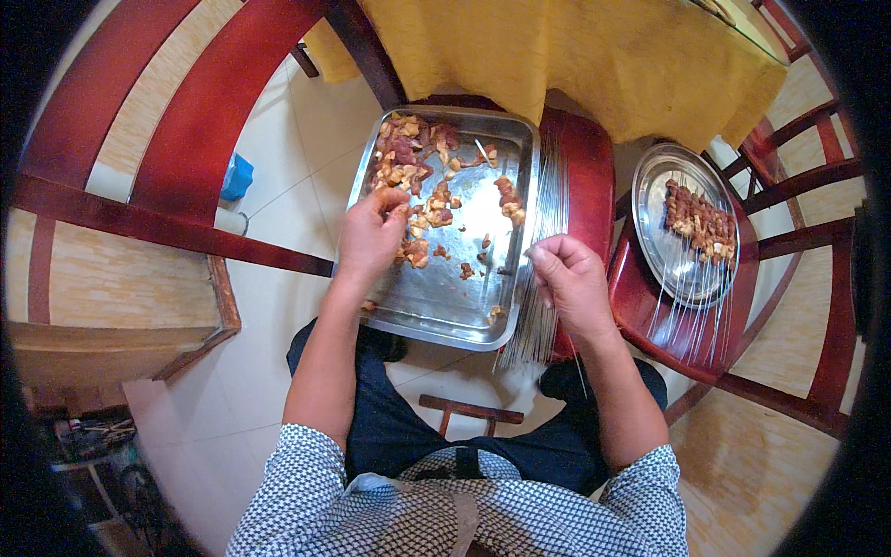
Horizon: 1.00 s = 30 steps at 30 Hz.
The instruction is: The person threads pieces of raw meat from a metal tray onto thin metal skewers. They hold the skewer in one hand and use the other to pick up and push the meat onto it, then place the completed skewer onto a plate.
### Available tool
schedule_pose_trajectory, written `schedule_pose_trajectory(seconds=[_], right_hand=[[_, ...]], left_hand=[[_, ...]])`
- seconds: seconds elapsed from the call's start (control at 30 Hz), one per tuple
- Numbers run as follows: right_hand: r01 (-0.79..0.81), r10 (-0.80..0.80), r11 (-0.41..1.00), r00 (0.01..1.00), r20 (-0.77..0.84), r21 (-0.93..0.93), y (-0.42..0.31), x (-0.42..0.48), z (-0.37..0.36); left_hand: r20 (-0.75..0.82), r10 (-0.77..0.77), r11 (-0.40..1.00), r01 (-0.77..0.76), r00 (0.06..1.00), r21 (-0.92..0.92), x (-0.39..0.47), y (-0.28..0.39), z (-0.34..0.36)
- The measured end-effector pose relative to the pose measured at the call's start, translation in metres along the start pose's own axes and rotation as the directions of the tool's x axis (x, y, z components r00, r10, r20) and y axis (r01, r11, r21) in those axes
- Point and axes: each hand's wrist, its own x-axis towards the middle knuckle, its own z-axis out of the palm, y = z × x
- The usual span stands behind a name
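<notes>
My left hand (376,233) is over the left part of a metal tray (445,333), its fingers pinched together beside the raw meat pieces (404,153); whether a piece is between them is hard to tell. My right hand (572,278) is at the tray's right rim, thumb and forefinger closed on a thin metal skewer (578,369) whose end shows below the hand. Many loose skewers (550,202) lie along the right side of the tray. On the right, an oval metal platter (647,237) bears several skewers threaded with meat (699,223), their bare ends over its rim.
The tray and skewers rest on a red wooden chair seat (592,167); the platter is on another red seat (637,306). A yellow cloth (592,63) hangs beyond the tray. Red chair backs (188,97) stand left and right. A small wooden stool (471,409) shows between my legs.
</notes>
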Motion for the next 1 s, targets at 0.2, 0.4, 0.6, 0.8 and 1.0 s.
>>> schedule_pose_trajectory(seconds=[0.2,0.4,0.6,0.8,1.0], right_hand=[[0.06,-0.064,0.992,0.997,-0.031,-0.113,-0.004,0.0,-0.003],[0.089,-0.092,0.978,0.996,-0.007,-0.189,0.002,0.002,-0.006],[0.063,-0.066,0.976,0.998,-0.006,-0.206,-0.004,-0.003,-0.009],[0.105,-0.101,0.959,0.994,0.027,-0.264,-0.003,-0.008,-0.007],[0.162,-0.146,0.952,0.986,0.08,-0.261,0.005,-0.009,-0.005]], left_hand=[[0.057,0.081,0.924,-0.096,0.995,0.371,0.034,0.007,0.024],[0.152,0.093,0.77,-0.168,0.984,0.616,0.05,0.008,0.047],[0.215,-0.179,0.97,0.209,0.96,-0.128,0.043,0.011,0.016],[0.391,-0.092,0.536,0.377,0.916,-0.755,0.016,0.021,0.0],[0.401,-0.068,0.463,0.385,0.914,-0.798,0.012,0.015,-0.001]])
